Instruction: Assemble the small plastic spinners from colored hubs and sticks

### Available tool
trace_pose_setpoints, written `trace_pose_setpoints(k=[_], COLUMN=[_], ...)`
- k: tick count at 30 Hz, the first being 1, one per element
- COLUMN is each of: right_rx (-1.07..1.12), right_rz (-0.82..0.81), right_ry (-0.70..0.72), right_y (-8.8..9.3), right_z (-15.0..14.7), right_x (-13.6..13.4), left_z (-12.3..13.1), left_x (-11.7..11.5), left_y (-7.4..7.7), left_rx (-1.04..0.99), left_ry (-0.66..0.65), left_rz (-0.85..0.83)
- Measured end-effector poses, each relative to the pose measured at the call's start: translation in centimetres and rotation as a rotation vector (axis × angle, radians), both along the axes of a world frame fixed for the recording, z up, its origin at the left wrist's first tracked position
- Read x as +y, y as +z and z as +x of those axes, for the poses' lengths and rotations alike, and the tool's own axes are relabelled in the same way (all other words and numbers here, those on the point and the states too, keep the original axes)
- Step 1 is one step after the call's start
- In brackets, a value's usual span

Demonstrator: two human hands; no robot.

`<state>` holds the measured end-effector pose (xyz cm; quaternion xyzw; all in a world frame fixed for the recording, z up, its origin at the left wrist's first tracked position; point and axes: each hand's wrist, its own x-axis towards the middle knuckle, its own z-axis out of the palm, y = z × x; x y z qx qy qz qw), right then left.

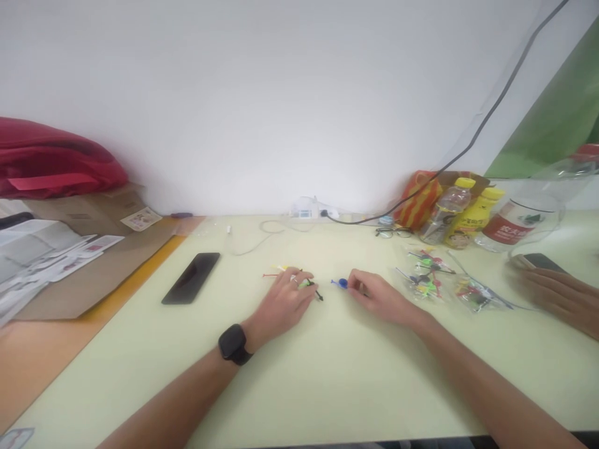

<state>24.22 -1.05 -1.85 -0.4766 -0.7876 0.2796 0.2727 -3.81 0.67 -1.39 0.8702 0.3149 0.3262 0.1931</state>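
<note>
My left hand (286, 301), with a black watch (233, 344) on its wrist, rests on the pale yellow table (327, 374) with fingers curled around a small green piece with a black stick (314, 290). Thin red and yellow sticks (276, 270) lie just beyond its fingers. My right hand (377, 294) pinches a small blue piece (341, 283) at its fingertips. The two hands are a short gap apart near the table's middle.
A black phone (191, 278) lies to the left. Clear bags of coloured small parts (433, 274) sit to the right, with bottles (461, 212), glasses (392, 232) and a jar (517, 221) behind. Another person's hand (555, 293) rests by a phone (538, 260) at far right. Boxes and papers (56, 249) crowd the left.
</note>
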Motion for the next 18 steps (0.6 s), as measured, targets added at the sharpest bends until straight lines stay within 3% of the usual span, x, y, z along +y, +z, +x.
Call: trace_pose_setpoints(k=[4, 12, 18], right_rx=[0.094, 0.205, 0.283], right_rz=[-0.001, 0.019, -0.037], right_ry=[-0.042, 0.047, 0.067], right_y=[0.2, 1.3, 1.2], right_z=[-0.2, -3.5, -5.1], right_x=[-0.1, -2.2, -3.3], left_z=[0.3, 1.3, 1.4], left_x=[-0.4, -1.2, -1.5], left_y=[0.3, 0.6, 0.5], left_rx=[-0.214, -0.643, -0.787], left_ry=[0.086, 0.116, 0.126], left_rz=[-0.148, -0.803, -0.933])
